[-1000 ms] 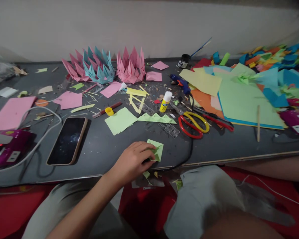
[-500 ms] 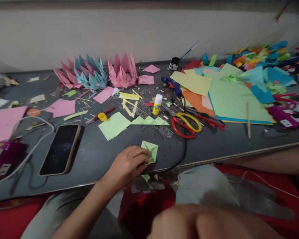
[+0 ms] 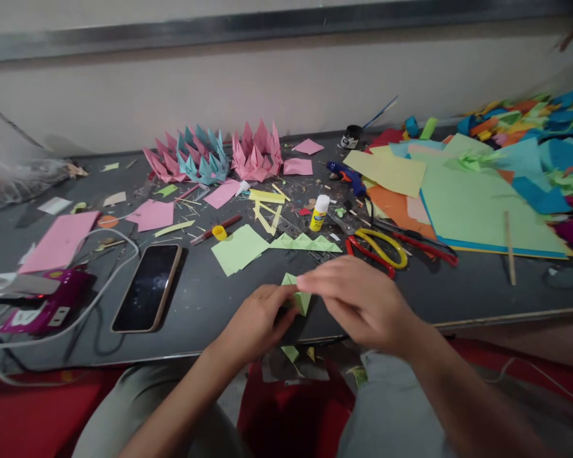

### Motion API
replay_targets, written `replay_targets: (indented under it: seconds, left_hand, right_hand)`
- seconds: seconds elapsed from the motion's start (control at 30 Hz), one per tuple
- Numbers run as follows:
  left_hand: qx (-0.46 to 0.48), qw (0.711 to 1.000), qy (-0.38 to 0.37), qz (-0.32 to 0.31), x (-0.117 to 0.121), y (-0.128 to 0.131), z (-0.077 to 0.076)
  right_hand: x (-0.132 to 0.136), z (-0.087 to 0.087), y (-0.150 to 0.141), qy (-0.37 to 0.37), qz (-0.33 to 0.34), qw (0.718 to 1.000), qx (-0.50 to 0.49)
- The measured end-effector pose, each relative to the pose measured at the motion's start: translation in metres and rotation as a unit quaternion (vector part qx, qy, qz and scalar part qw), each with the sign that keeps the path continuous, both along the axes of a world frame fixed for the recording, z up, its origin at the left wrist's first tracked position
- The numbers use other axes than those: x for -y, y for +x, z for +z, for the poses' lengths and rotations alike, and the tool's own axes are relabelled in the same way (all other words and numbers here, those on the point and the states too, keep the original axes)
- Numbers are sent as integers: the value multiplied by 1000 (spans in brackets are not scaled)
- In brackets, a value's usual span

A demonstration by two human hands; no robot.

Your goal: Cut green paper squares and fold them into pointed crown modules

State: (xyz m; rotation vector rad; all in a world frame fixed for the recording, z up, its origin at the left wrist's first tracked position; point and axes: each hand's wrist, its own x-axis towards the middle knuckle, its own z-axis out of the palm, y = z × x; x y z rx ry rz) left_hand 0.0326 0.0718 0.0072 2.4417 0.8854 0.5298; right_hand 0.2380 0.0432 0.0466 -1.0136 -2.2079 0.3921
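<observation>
A small piece of folded light green paper [image 3: 304, 304] lies near the table's front edge, partly hidden by fingers. My left hand [image 3: 262, 316] grips its left side, thumb below and fingertips on top. From the right, my right hand [image 3: 363, 296] reaches over it, its fingers together and bent at the paper's upper fold. Just beyond is a strip of joined green paper triangles [image 3: 305, 242], beside a stack of green paper squares [image 3: 240, 247]. A glue stick [image 3: 319, 214] with a white cap stands upright behind the strip.
Scissors [image 3: 377, 247] with red and yellow handles lie right of the strip. At left are a phone [image 3: 148, 286] and a purple power strip [image 3: 52, 305] with cables. Pink folded paper lotuses [image 3: 258, 152], a glue gun [image 3: 346, 177] and coloured sheets [image 3: 487, 203] lie farther back.
My right hand has risen from the lower edge of view to the green paper. My left hand stays at the paper, which now looks folded narrower. The view has tilted slightly.
</observation>
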Motion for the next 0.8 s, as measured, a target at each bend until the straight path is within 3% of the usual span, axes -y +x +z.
replay_targets:
  seconds: [0.1, 0.3, 0.43, 0.6, 0.7, 0.8]
  left_hand:
    - [-11, 999, -35, 14, 2, 1, -3]
    - [28, 996, -64, 56, 3, 3, -8]
    - [32, 998, -15, 45, 3, 6, -5]
    - [-68, 994, 89, 18, 9, 7, -4]
    - [-88, 992, 85, 25, 13, 9, -5]
    - [-41, 997, 18, 64, 10, 13, -6]
  right_hand:
    - [-22, -2, -2, -58, 1, 997, 40]
    - [-27, -19, 2, -195, 3, 973, 123]
    - [-31, -29, 4, -179, 21, 975, 127]
    - [-25, -37, 9, -141, 45, 981, 128]
    - [-19, -39, 13, -146, 43, 981, 120]
    - [-15, -37, 17, -176, 38, 978, 106]
